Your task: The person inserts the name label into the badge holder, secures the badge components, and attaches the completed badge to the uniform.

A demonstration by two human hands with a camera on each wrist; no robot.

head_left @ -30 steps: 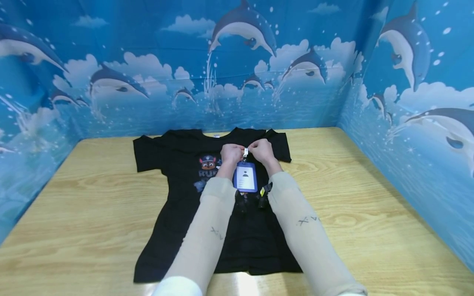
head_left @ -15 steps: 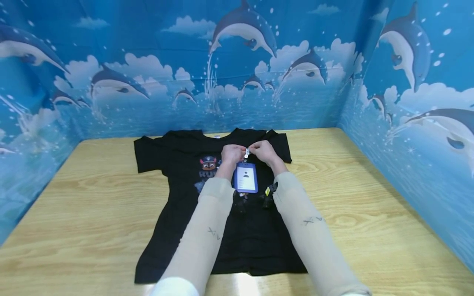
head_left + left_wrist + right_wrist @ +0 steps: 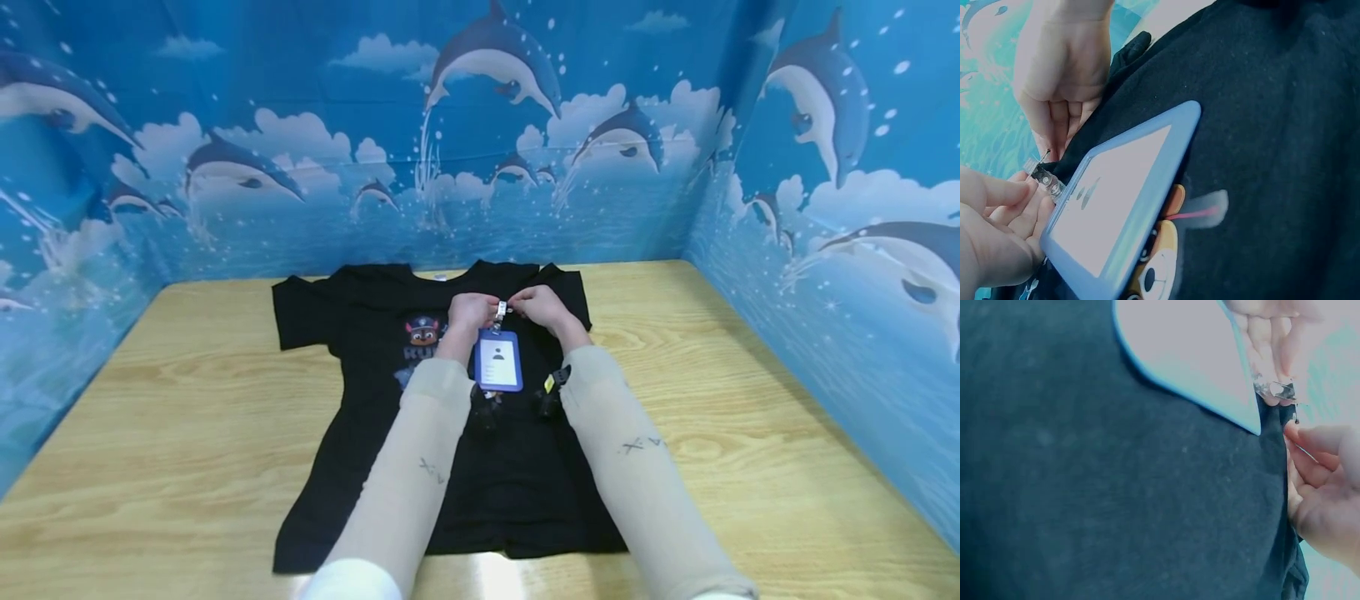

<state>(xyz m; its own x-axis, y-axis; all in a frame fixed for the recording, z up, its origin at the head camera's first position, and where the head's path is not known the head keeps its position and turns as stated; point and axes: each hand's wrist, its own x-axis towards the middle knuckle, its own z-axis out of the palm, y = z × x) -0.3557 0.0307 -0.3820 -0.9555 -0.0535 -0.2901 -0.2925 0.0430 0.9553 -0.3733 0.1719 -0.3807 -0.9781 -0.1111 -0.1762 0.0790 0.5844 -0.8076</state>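
A blue-framed ID badge with a white card lies on the chest of a black T-shirt. From its top runs a clear strap to a metal badge clip. My left hand pinches this clip between thumb and fingers, left of it in the head view. Close on the other side is my right hand, thumb and fingertips together. In the right wrist view a thin metal pin shows between the right fingers, beside the clip. How far it reaches behind the fingertips is hidden.
The T-shirt is spread flat on a wood-grain table, sleeves towards the back. A cartoon print shows on its front, partly covered by the left arm and badge. A blue dolphin-patterned curtain stands behind and at the sides.
My right hand and forearm have shifted slightly to the right, widening the space beside the clip. The clip tilts a little more rightwards; my left hand and the badge hardly move.
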